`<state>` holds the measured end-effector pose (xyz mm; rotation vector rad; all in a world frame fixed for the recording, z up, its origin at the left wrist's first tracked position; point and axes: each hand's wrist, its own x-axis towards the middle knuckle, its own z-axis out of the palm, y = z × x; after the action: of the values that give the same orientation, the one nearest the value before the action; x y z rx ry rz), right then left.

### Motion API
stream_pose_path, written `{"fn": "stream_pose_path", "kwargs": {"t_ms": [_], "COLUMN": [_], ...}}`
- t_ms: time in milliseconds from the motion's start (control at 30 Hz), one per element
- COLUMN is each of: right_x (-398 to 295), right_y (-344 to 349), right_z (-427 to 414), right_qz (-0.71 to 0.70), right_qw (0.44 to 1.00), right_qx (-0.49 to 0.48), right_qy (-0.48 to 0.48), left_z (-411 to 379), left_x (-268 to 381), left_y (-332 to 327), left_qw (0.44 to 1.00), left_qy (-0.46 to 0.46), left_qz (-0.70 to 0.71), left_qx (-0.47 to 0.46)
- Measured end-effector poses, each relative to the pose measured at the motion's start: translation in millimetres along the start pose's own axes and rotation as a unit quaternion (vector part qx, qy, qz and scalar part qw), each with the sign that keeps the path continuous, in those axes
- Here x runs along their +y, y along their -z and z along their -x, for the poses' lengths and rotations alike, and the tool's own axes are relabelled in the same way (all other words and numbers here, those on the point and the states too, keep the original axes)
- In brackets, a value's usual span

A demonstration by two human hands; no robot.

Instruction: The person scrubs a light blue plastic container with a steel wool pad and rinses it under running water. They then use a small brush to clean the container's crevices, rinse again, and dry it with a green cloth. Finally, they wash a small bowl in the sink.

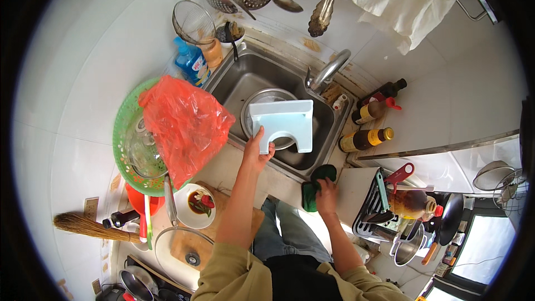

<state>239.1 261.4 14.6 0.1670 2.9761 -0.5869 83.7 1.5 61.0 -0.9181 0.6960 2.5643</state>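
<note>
My left hand (258,150) holds a pale blue plastic piece (282,123) by its near left leg, thumb on top. The piece has a raised lip along its far side and an arched cut-out on its near side. It is above the stainless steel sink (250,67), where a round metal basin (247,113) lies partly hidden beneath it. My right hand (327,195) is at the counter's front edge, its fingers gripping a dark green cloth or scouring pad (310,198). The cloth looks folded or in two parts; which, I cannot tell.
Left of the sink, a red plastic bag (188,127) covers part of a green basket (125,150). A blue dish soap bottle (192,65) stands behind it. The faucet (332,69) rises at the back right, near several sauce bottles (363,140). A white bowl (179,200) holds dark sauce.
</note>
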Motion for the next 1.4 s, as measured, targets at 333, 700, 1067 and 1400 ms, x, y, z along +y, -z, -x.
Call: {"fn": "stream_pose_path", "kwargs": {"t_ms": [333,700,1067,1400], "right_x": [-30,-48,-130,-132], "right_y": [27,25,74,27], "right_z": [-55,-44,-93,-89], "right_qz": [-0.669,-0.73,-0.764,-0.391], "right_qw": [0.713,0.649,0.644,0.893], "right_qx": [0.095,0.039,0.043,0.107], "right_qy": [-0.184,-0.208,-0.018,0.197], "left_z": [20,36,34,66], "left_x": [10,20,-10,-1], "left_y": [25,16,44,2], "left_qw": [0.996,0.996,0.942,0.894], "left_qy": [-0.016,-0.013,0.185,0.231], "left_qz": [0.09,0.068,0.253,0.322], "left_qx": [0.009,0.06,-0.121,-0.207]}}
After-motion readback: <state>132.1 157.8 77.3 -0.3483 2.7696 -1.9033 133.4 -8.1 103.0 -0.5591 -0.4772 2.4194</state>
